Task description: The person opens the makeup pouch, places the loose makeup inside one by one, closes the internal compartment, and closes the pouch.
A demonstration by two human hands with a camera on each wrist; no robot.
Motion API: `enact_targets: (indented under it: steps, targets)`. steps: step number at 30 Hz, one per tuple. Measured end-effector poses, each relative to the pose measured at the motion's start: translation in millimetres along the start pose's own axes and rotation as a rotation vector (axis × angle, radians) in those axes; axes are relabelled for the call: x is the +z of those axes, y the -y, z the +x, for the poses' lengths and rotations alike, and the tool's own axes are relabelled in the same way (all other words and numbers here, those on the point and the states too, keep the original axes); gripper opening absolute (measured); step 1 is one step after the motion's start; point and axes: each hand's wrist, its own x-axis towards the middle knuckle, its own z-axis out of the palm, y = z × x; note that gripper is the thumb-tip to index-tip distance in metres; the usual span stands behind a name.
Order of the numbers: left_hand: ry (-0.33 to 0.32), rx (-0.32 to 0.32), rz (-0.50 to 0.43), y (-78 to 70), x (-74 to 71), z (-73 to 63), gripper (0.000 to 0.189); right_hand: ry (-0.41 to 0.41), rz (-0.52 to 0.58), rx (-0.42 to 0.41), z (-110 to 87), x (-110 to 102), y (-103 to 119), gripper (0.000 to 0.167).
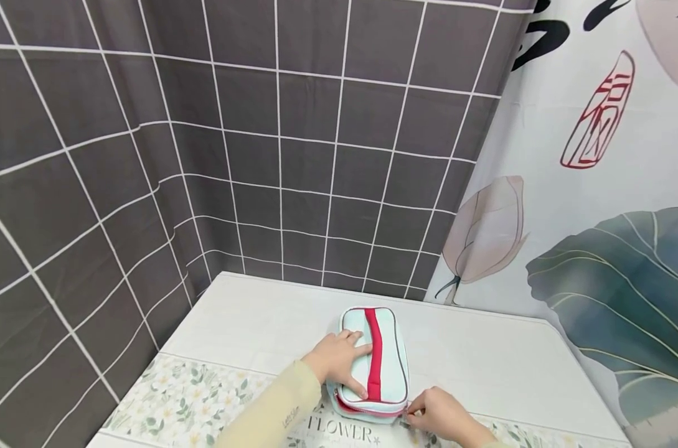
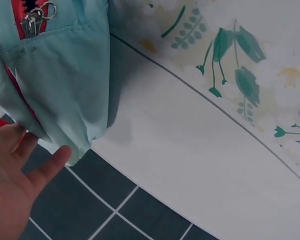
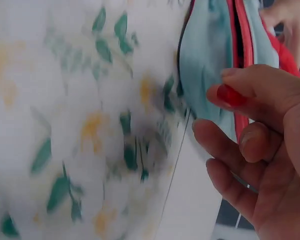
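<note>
A light blue zippered pouch (image 1: 393,358) with a red strap (image 1: 375,354) and dark piping lies on the table in the head view. My left hand (image 1: 339,358) rests spread on its top, the fingertips by the strap. At the pouch's near right corner, my right hand (image 1: 442,414) pinches a red zipper pull (image 3: 231,95) between thumb and forefinger, its other fingers loosely bent. The red-edged zipper (image 3: 242,40) gapes along the side in the right wrist view. Another metal zipper slider (image 2: 32,22) with a ring shows in the left wrist view.
The white table (image 1: 484,354) has a floral band with printed letters (image 1: 339,429) under the pouch. A dark grey gridded curtain (image 1: 305,155) hangs behind and to the left. A white printed cloth (image 1: 501,143) hangs on the right.
</note>
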Motion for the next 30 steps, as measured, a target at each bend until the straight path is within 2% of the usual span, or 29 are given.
enact_targets:
  steps: [7, 9, 12, 15, 20, 23, 27, 30]
  targets:
    - [0.004, -0.022, 0.003, 2.3, -6.9, 2.5, 0.096, -0.042, -0.076, -0.171, 11.4, 17.9, 34.8, 0.009]
    - [0.003, -0.026, 0.004, 2.3, -6.2, 2.3, 0.095, -0.064, -0.088, -0.193, 15.1, 25.8, 42.3, 0.008]
    - [-0.008, -0.033, -0.012, 1.5, -3.0, 2.4, 0.094, -0.075, -0.113, -0.144, 15.9, 29.9, 47.7, 0.011]
    - [-0.036, -0.044, -0.019, 1.3, -0.8, 3.1, 0.092, -0.122, -0.166, -0.062, 12.7, 24.7, 42.0, 0.008]
    - [-0.048, -0.080, -0.013, 6.0, -6.0, 3.0, 0.087, -0.252, -0.263, 0.179, 18.7, 5.9, 17.5, 0.002]
    - [-0.050, -0.073, 0.044, 6.2, -9.3, 4.0, 0.086, -0.313, -0.328, 0.291, 31.1, -5.3, 1.5, 0.008]
    - [-0.091, -0.027, 0.172, -5.9, -6.1, 8.1, 0.085, -0.396, -0.410, 0.311, 45.9, -14.1, -13.1, 0.012]
    - [-0.113, -0.044, 0.200, -17.7, -2.5, 10.9, 0.080, -0.415, -0.409, 0.312, 50.6, -18.3, -17.6, 0.007]
